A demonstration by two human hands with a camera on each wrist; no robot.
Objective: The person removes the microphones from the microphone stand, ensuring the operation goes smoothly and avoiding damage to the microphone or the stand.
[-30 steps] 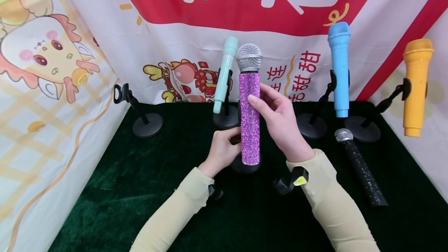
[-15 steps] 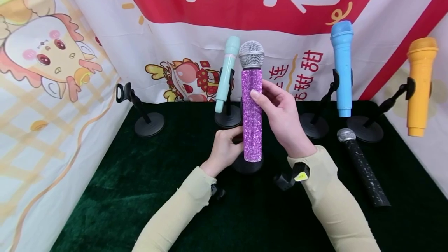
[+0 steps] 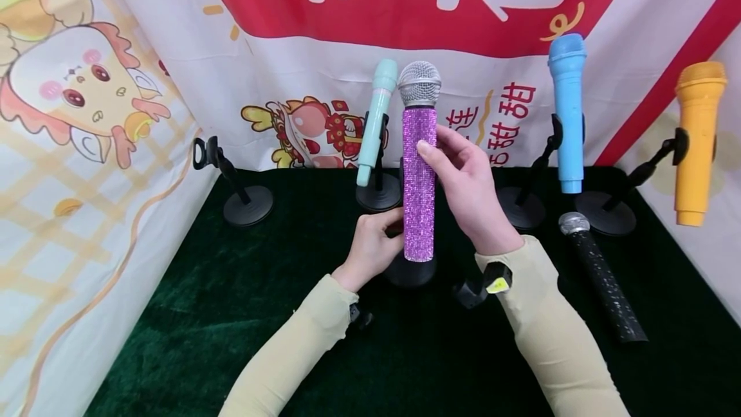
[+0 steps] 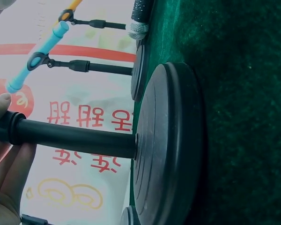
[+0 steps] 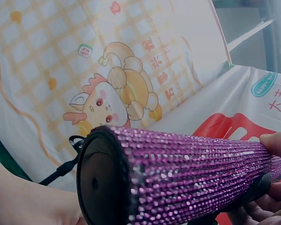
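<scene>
In the head view my right hand (image 3: pixel 471 192) holds a microphone (image 3: pixel 419 185) upright, thumb on its purple rhinestone sleeve and fingers behind. Its silver mesh head points up. My left hand (image 3: pixel 370 246) is lower, partly behind the microphone; the left wrist view shows its fingers around the black pole (image 4: pixel 79 138) of a microphone stand. That stand's round base (image 4: pixel 168 140) sits on the cloth. In the right wrist view the microphone's dark round bottom end (image 5: pixel 100 183) faces the camera, and a black clip (image 5: pixel 255 190) lies against the sleeve's underside near my fingers.
Behind stands a mint microphone (image 3: pixel 375 121) in its stand. To the right are blue (image 3: pixel 567 114) and orange (image 3: pixel 697 147) microphones in stands. A black speckled microphone (image 3: pixel 604 282) lies on the green cloth (image 3: pixel 191 320). At left is a stand with a bare clip (image 3: pixel 247 204).
The purple microphone and my right hand have risen slightly over the last second. My left hand stays at the stand. The whole head view has shifted a little.
</scene>
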